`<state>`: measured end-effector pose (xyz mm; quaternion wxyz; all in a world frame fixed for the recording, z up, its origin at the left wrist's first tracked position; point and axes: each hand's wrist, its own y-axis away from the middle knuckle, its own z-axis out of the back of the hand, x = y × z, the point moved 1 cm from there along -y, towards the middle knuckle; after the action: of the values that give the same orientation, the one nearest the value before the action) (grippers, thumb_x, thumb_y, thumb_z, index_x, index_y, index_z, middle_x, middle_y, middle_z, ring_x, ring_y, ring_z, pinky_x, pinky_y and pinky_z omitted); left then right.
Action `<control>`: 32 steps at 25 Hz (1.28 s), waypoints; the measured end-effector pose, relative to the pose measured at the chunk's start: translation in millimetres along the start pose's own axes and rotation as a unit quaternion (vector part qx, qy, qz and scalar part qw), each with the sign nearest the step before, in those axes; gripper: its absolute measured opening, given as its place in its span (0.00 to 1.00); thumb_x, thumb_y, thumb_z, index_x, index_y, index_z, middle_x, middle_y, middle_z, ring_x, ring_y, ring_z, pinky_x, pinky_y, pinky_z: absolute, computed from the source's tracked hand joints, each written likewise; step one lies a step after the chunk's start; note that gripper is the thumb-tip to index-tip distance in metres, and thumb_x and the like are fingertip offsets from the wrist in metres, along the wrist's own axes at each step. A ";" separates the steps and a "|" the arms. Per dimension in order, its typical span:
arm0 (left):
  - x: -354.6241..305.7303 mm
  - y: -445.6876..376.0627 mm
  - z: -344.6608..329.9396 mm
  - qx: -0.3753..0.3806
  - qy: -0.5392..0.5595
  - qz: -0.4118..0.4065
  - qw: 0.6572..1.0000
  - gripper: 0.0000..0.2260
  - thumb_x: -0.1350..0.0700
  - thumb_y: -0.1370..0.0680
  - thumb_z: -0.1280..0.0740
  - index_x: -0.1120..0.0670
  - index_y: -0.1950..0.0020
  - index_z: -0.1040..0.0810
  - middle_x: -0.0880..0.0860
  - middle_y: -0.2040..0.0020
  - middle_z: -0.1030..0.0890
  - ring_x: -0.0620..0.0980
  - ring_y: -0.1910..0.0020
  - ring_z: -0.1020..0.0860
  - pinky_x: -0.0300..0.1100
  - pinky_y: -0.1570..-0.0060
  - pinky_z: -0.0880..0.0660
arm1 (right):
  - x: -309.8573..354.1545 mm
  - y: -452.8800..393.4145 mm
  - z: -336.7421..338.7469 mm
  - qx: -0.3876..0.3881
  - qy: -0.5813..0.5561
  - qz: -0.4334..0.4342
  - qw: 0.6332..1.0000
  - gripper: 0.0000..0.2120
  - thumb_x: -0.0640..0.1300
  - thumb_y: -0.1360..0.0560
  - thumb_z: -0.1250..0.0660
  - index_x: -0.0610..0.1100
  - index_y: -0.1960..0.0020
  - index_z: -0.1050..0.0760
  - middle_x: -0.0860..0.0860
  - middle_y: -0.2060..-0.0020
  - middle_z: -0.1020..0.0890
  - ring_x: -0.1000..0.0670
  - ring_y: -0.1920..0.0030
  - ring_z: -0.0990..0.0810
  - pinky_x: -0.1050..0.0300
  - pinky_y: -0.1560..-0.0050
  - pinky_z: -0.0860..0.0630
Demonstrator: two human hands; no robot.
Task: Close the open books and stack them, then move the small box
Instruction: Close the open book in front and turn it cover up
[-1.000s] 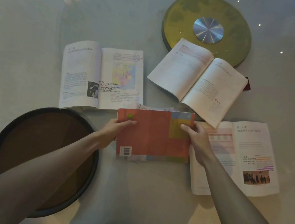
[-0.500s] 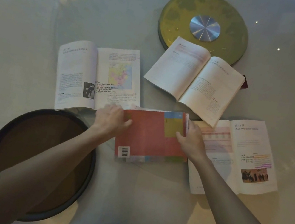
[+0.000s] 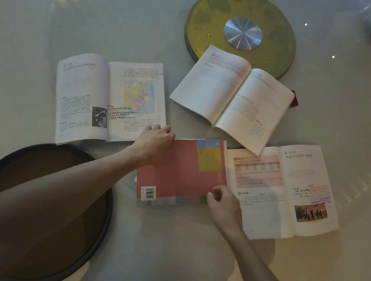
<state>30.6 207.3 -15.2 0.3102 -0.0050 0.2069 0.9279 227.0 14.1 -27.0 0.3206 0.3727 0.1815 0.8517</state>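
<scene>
The closed red book (image 3: 181, 172) lies back cover up, barcode at its near left corner, flat on the counter (image 3: 184, 251) in front of you. Your left hand (image 3: 154, 142) rests palm down on its far left corner, fingers (image 3: 161, 129) spread loosely and reaching onto the near right corner of the open book with the map page (image 3: 109, 99); it isn't gripping anything. Your right hand (image 3: 224, 206) sits at the book's near right edge, fingers curled and pinched lightly against that edge, though I can't tell if they're really holding it.

Just right of the red book, touching it, is an open book with a photo and highlighted lines (image 3: 284, 190). Beyond that lies a third open book (image 3: 231, 99), its far edge overlapping a gold turntable disc (image 3: 201, 19). A small dark red box (image 3: 294, 101) peeks out from behind that book's right side. A round dark stool (image 3: 44, 202) sits under the counter at the near left, beneath your left forearm.
</scene>
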 end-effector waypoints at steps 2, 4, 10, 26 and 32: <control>4.6 3.1 -1.1 0.008 0.013 0.013 1.000 0.09 0.53 0.21 0.35 0.55 0.43 0.23 0.56 0.46 0.21 0.58 0.48 0.22 0.52 0.45 0.29 | -6.0 11.1 -8.4 0.010 -0.001 -0.014 1.000 0.09 0.45 0.19 0.32 0.44 0.41 0.19 0.52 0.52 0.17 0.50 0.50 0.19 0.56 0.49 0.24; 6.1 5.3 -4.8 0.029 0.016 0.024 0.999 0.16 0.53 0.20 0.35 0.55 0.34 0.26 0.57 0.40 0.23 0.59 0.42 0.24 0.54 0.41 0.28 | -8.8 18.6 -13.8 0.020 -0.003 -0.036 0.999 0.07 0.46 0.19 0.32 0.45 0.44 0.20 0.52 0.53 0.17 0.50 0.51 0.18 0.56 0.50 0.24; -8.1 -6.7 -5.8 0.044 0.030 0.062 0.997 0.25 0.38 0.22 0.37 0.58 0.39 0.23 0.61 0.40 0.25 0.62 0.39 0.26 0.57 0.39 0.29 | 0.6 34.9 -35.3 0.057 -0.259 -0.186 0.946 0.13 0.44 0.19 0.31 0.34 0.42 0.21 0.42 0.53 0.17 0.49 0.57 0.16 0.54 0.56 0.16; -10.3 115.2 -52.9 0.135 0.618 0.185 0.753 0.12 0.51 0.17 0.35 0.57 0.40 0.17 0.58 0.46 0.13 0.51 0.53 0.14 0.36 0.59 0.19 | 5.3 36.6 -23.0 0.031 -0.257 -0.083 0.962 0.10 0.47 0.20 0.29 0.48 0.39 0.21 0.50 0.50 0.21 0.51 0.48 0.18 0.57 0.48 0.20; -40.7 133.6 -39.8 0.104 0.713 0.135 0.680 0.18 0.57 0.20 0.29 0.65 0.34 0.26 0.68 0.40 0.18 0.70 0.40 0.19 0.66 0.37 0.24 | 14.0 56.9 -29.5 -0.002 -0.235 -0.027 0.972 0.23 0.59 0.21 0.29 0.44 0.34 0.18 0.47 0.39 0.16 0.49 0.39 0.17 0.49 0.36 0.20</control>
<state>-18.5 72.1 4.9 -0.0612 -0.6050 0.4588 0.6479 174.3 -19.8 -8.0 0.3775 0.5568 0.1094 0.7317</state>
